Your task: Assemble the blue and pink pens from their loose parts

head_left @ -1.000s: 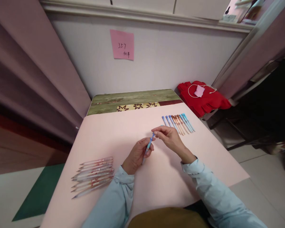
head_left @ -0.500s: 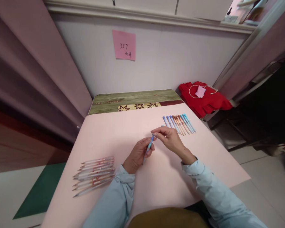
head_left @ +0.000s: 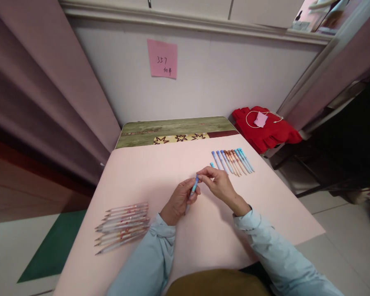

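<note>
My left hand (head_left: 179,200) is closed around the barrel of a blue pen (head_left: 193,189) held over the pink table (head_left: 148,172). My right hand (head_left: 218,183) pinches the top end of that same pen with thumb and fingers. Just past my right hand a small blue cap (head_left: 212,165) lies on the table. A row of several blue and orange pens (head_left: 232,159) lies at the far right of the table. Several clear pens with red marks (head_left: 123,228) lie in a row at the near left.
A green wooden board with star shapes (head_left: 172,130) lies beyond the table's far edge. A red cloth with a white cord and pink slip (head_left: 265,127) rests to the right. A pink note (head_left: 162,58) hangs on the wall. Curtains flank both sides.
Both hands stay on the blue pen; my right hand has drawn slightly nearer and left, closing tighter on the pen's top. The view shifted a little.
</note>
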The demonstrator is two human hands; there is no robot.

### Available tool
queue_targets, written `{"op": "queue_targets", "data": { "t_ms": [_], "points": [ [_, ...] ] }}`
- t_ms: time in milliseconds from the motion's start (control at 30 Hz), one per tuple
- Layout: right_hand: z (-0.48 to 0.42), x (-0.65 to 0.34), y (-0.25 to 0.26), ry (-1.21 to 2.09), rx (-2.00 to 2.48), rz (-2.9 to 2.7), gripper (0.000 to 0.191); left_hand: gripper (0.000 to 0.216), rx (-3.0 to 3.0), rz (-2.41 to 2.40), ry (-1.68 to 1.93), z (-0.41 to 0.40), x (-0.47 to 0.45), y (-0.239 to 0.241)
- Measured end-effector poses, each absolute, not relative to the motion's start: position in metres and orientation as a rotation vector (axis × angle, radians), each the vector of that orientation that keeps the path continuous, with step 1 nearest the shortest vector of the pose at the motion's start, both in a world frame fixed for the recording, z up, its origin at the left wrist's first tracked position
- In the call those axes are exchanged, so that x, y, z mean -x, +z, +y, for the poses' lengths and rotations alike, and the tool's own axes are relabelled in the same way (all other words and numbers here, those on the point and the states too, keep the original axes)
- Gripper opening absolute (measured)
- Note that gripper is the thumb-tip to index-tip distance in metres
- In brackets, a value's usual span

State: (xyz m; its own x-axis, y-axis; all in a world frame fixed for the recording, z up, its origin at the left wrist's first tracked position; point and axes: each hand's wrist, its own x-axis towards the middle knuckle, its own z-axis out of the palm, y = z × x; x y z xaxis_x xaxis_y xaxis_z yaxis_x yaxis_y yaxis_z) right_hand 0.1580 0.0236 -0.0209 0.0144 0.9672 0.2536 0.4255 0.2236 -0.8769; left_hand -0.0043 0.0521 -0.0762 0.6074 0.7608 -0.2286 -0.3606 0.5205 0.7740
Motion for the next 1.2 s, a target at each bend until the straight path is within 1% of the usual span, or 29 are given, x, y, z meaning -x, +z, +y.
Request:
{"op": "queue_targets", "data": {
  "t_ms": [100, 200, 267, 333, 433, 533, 600, 667, 800, 1000, 1133, 1200],
  "points": [
    [0.025, -0.156, -0.026, 0.757, 1.301, -1.538, 0.014, 0.031, -0.744, 0.604, 0.734, 0.053, 0.003, -0.076],
    [0.028, -0.151, -0.032, 0.870, 1.204, -1.429, 0.019, 0.032, -0.751, 0.605, 0.783, 0.052, 0.002, -0.073],
    [0.030, -0.152, -0.035, 0.926, 1.153, -1.346, 0.024, 0.034, -0.746, 0.603, 0.804, 0.051, 0.002, -0.070],
    [0.032, -0.160, -0.037, 0.886, 1.203, -1.274, 0.032, 0.036, -0.720, 0.606, 0.824, 0.051, 0.003, -0.068],
    [0.027, -0.187, -0.039, 0.614, 1.568, -1.211, 0.030, 0.037, -0.648, 0.621, 0.884, 0.054, 0.006, -0.067],
    [0.015, -0.213, -0.046, 0.310, 2.071, -1.406, 0.026, 0.034, -0.557, 0.633, 0.962, 0.061, 0.010, -0.068],
    [0.007, -0.220, -0.052, 0.247, 2.252, -1.563, 0.023, 0.032, -0.500, 0.631, 1.012, 0.065, 0.013, -0.067],
    [0.002, -0.219, -0.058, 0.228, 2.324, -1.642, 0.018, 0.029, -0.457, 0.611, 1.050, 0.068, 0.015, -0.066],
    [0.000, -0.205, -0.058, 0.215, 2.310, -1.639, 0.014, 0.024, -0.422, 0.566, 1.099, 0.069, 0.018, -0.066],
    [-0.016, -0.155, -0.056, 0.523, 1.964, -1.824, 0.010, 0.018, -0.436, 0.504, 1.172, 0.070, 0.021, -0.067],
    [-0.025, -0.134, -0.066, 0.515, 1.923, -1.916, 0.004, 0.016, -0.431, 0.487, 1.164, 0.070, 0.019, -0.066],
    [-0.025, -0.135, -0.064, 0.536, 1.894, -1.895, 0.007, 0.016, -0.420, 0.496, 1.156, 0.069, 0.016, -0.067]
  ]
}}
